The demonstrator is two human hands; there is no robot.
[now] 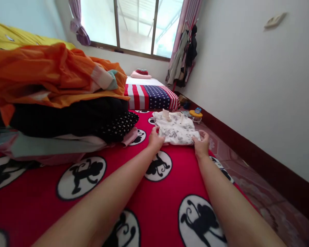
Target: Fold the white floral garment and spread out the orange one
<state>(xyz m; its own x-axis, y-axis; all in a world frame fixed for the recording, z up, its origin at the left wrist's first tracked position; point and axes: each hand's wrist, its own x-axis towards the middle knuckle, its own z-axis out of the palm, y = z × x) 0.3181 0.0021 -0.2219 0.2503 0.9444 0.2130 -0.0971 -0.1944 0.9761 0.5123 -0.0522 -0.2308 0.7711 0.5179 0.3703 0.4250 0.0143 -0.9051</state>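
A small white garment with a grey floral print (177, 132) lies on the red blanket (170, 188), toward its far right edge. Its near edge is pinched at the left corner by my left hand (156, 139), thumb on top. At the right corner my right hand (202, 142) grips the same edge, fingers closed on the cloth. A cream-coloured piece, perhaps a collar (166, 114), stands up at the garment's far side. Both arms reach forward over the blanket, which shows black monkey figures in white ovals.
A tall heap of clothes (59, 75), orange on top and black below, fills the left. Beyond is another bed with a flag-patterned cover (150, 96). Clothes hang on a rack (184, 51) by the window. A yellow stool (196, 114) stands on the tiled floor along the right wall.
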